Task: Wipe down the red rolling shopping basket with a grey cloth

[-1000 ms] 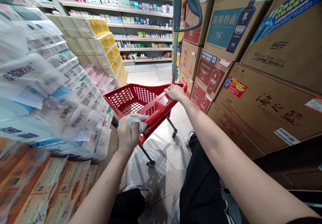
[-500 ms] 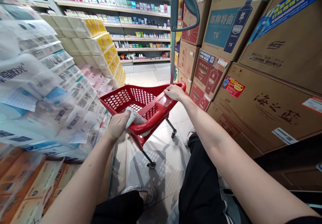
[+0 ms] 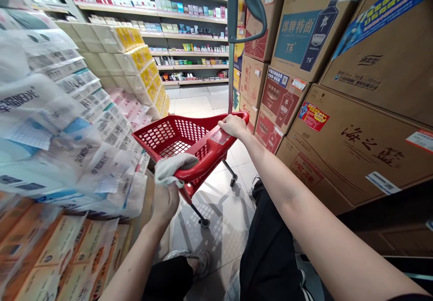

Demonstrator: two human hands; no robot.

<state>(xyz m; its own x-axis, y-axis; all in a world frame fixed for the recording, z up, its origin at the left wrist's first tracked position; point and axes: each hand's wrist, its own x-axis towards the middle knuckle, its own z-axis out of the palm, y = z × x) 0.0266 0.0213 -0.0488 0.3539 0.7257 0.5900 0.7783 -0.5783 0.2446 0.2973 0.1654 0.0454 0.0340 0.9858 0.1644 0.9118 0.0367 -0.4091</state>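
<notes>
A red plastic shopping basket on wheels stands on the floor before me, its grey pull handle raised on a metal pole. My right hand grips the basket's near rim at its right end. At the left end of that rim, my left hand pinches a pale grey-white cloth. The cloth is draped over the rim's left corner and touches it. Parts of the left fingers are hidden behind the cloth. Through the basket's holes the floor shows.
Stacked cardboard cartons rise close on the right. Plastic-wrapped paper packs and yellow-white packs are piled on the left, with orange packs low in front. Shelves of small boxed goods line the back beyond the tiled floor.
My left hand has moved down and toward me, from beside the rim's left end to below it. The cloth has come outward over the rim's corner. My right hand keeps its grip.
</notes>
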